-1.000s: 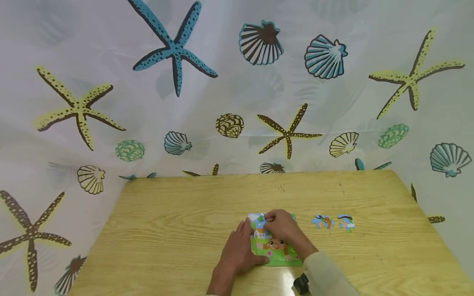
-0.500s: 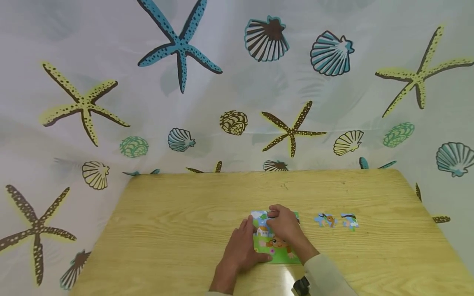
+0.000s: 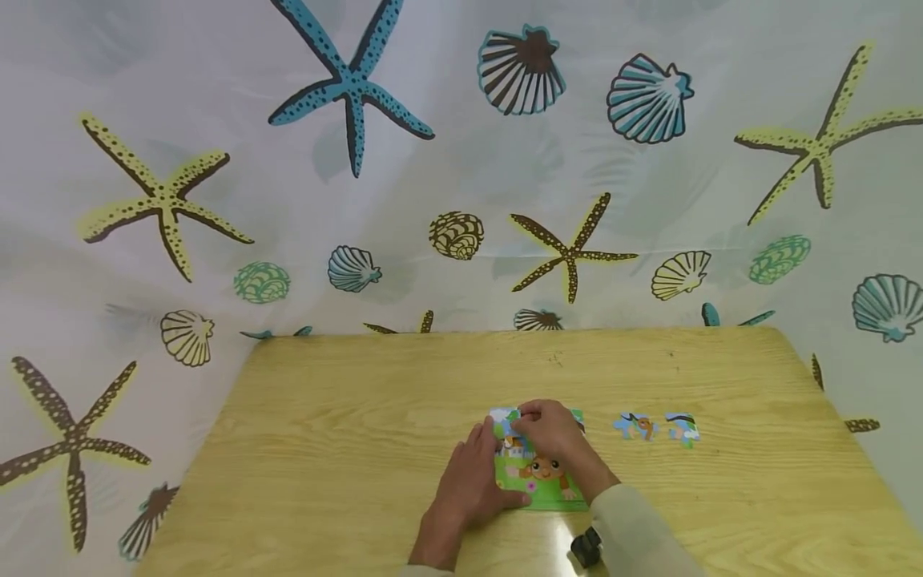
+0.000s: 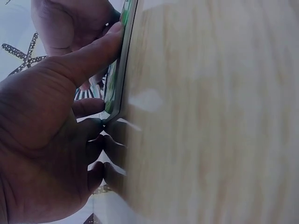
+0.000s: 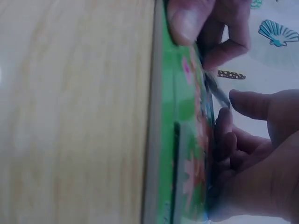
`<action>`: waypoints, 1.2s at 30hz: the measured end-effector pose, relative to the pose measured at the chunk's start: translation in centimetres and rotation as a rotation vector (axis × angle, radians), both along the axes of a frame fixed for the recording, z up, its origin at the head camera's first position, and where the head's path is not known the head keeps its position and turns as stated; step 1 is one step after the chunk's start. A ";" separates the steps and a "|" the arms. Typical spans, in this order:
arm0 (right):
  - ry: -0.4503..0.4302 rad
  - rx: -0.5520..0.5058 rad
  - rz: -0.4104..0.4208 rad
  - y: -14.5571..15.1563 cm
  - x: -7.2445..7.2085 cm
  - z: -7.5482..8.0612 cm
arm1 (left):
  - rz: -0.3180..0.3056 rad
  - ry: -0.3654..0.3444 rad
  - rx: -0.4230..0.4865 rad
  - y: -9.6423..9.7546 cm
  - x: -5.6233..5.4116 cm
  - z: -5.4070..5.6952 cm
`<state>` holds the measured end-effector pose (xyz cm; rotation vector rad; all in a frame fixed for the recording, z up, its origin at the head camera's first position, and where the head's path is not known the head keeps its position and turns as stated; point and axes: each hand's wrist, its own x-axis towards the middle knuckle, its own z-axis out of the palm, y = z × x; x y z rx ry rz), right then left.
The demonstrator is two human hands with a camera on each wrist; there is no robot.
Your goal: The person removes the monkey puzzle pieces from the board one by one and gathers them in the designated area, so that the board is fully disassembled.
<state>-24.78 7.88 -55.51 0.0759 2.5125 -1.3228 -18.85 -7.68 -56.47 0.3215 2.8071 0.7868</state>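
Observation:
A jigsaw puzzle in a flat tray (image 3: 515, 474), showing a monkey, a house and green grass, lies on the table before me. My left hand (image 3: 469, 485) rests along its left side. In the left wrist view its extended thumb (image 4: 88, 60) lies on the tray's front border, the other fingers at the side edge. My right hand (image 3: 554, 433) reaches over the puzzle's upper part, hiding some of the picture. Between its thumb and fingers it pinches a puzzle piece (image 5: 217, 88), seen tilted above the puzzle in the right wrist view.
To the right of the tray lie two loose puzzle pieces, one with a brown and blue picture (image 3: 640, 427), the other with a dark branch (image 3: 681, 429). A black device (image 3: 586, 547) sits by the right sleeve. A shell-and-starfish curtain (image 3: 404, 192) hangs behind the wooden table (image 3: 324, 449).
My right fingertips have shifted slightly left and down over the puzzle's upper part. The left hand keeps its place at the tray. The head view has moved a little.

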 end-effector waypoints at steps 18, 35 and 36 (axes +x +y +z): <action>0.196 0.066 -0.064 9.4 0.8 1.1 | 0.058 -0.044 0.074 -0.3 0.3 -0.6; 0.260 0.346 -0.045 11.7 0.9 -0.4 | -0.032 0.004 -0.041 -0.4 0.2 0.7; 0.260 0.350 -0.048 11.8 0.9 -0.4 | -0.033 0.006 -0.047 -0.3 0.1 0.7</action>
